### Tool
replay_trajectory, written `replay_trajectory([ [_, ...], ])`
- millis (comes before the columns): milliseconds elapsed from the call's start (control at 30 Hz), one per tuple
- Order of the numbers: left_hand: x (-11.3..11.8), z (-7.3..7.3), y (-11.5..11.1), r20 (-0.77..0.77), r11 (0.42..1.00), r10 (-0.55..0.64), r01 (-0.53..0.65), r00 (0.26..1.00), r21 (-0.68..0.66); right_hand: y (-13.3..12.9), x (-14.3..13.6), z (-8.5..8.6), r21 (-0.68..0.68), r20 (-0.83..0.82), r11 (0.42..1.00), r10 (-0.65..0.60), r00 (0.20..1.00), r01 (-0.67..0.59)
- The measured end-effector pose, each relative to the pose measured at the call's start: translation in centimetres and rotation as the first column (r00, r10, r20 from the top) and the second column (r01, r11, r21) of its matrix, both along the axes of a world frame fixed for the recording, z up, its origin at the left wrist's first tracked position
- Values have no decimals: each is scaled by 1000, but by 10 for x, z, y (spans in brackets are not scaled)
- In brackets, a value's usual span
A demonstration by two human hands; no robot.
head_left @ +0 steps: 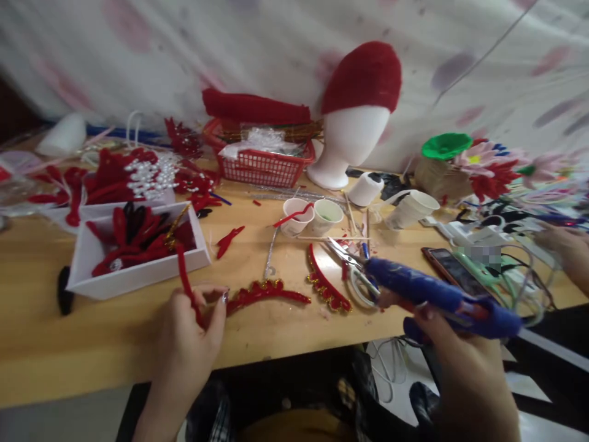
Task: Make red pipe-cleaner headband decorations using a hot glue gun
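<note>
my left hand (196,331) is pinched around a red strip (184,276) that stands up from my grip, its upper end in front of the white box (138,279) of red and black pieces. at my fingertips, a scalloped red band (271,293) with gold edging lies on the desk (257,341), reaching to the right; i cannot tell whether strip and band are joined. my right hand (464,356) is wrapped around the handle of a blue glue gun (423,291), its nozzle pointing left above the scissors (352,261), a white glue stick (554,350) out of its back end. between band and scissors lies a curved piece (329,282) with a gold-trimmed red edge. two paper cups (327,216) stand behind, a red strand across the left one. at far right, another person's hand (561,245) is near the flowers (494,172); its grip is too blurred to tell.
</note>
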State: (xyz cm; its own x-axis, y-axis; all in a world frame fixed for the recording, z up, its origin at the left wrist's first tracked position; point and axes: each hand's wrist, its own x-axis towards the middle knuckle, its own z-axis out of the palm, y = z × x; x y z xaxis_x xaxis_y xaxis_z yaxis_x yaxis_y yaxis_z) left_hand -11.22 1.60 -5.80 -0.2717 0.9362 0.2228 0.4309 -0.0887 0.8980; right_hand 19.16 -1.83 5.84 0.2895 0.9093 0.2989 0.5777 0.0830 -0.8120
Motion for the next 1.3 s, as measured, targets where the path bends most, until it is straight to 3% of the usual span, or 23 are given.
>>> replay_trajectory([
  [133, 3, 8, -6, -70, 1000, -6, 7, 998, 17, 11, -37, 3, -116, 93, 918, 391, 916, -380],
  [233, 4, 14, -8, -162, 1000, -13, 17, 987, 21, 21, -59, 0, -236, 107, 858, 489, 866, -456],
  [467, 5, 29, -9, -342, 987, -59, 106, 938, 122, 29, -80, -20, -310, 109, 822, 531, 840, -479],
  [567, 5, 32, -9, -436, 972, -91, 175, 895, 157, 29, -80, -26, -305, 154, 847, 495, 855, -436],
  [733, 4, 31, -8, -393, 971, -106, 180, 913, 157, 31, -80, -31, -362, 175, 841, 485, 857, -402],
  [967, 3, 31, -9, -356, 970, -126, 191, 926, 152, 34, -83, -34, -332, 196, 848, 490, 849, -413],
  [1100, 3, 30, -9, -371, 971, -126, 190, 920, 142, 37, -85, -31, -360, 133, 806, 542, 830, -470],
  [1300, 3, 29, -9, -391, 971, -114, 185, 914, 149, 35, -83, -33, -371, 157, 818, 521, 839, -439],
])
